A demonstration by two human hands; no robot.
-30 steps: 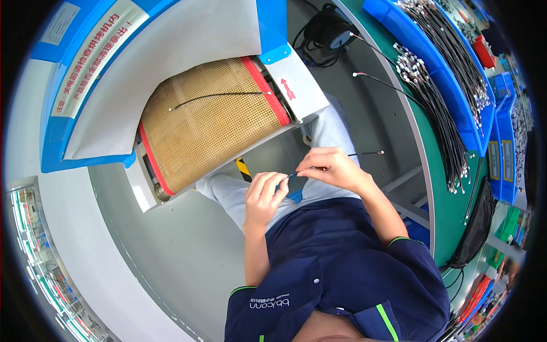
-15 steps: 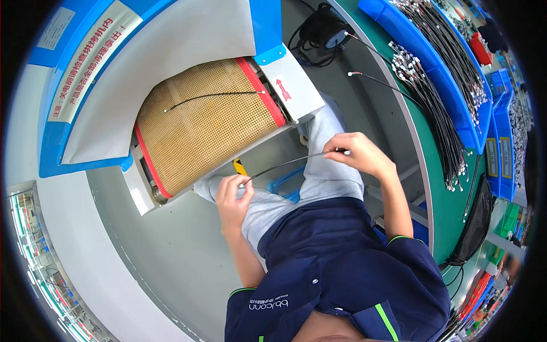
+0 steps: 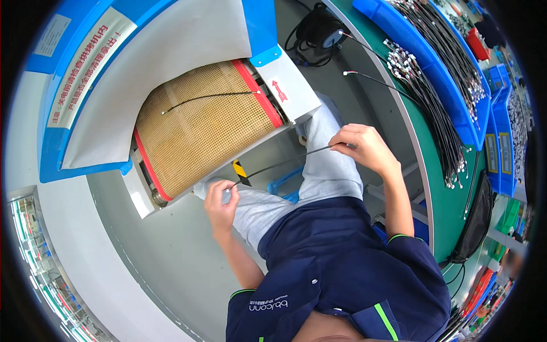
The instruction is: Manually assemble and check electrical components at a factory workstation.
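Observation:
A thin black cable (image 3: 279, 165) runs between my hands above my lap, nearly straight. Its left end, with a small pale connector, is pinched in my left hand (image 3: 221, 204). My right hand (image 3: 364, 149) grips the other end, and the fingers cover its tip. Ahead and to the left, a second black cable (image 3: 211, 98) with small connectors at both ends lies across the tan mesh conveyor belt (image 3: 199, 142). Neither hand touches the belt.
The conveyor runs into a blue and white machine (image 3: 154, 51). On the right, a green worktable (image 3: 441, 222) carries a bundle of black cables (image 3: 436, 114) and a blue bin (image 3: 478, 134) of more cables. A black cable reel (image 3: 325, 34) stands behind. A black pouch (image 3: 476, 222) lies at the table's edge.
My hands have moved apart, the left one down and leftward, the right one slightly up and rightward. The held cable has gone from a slight arc to nearly straight.

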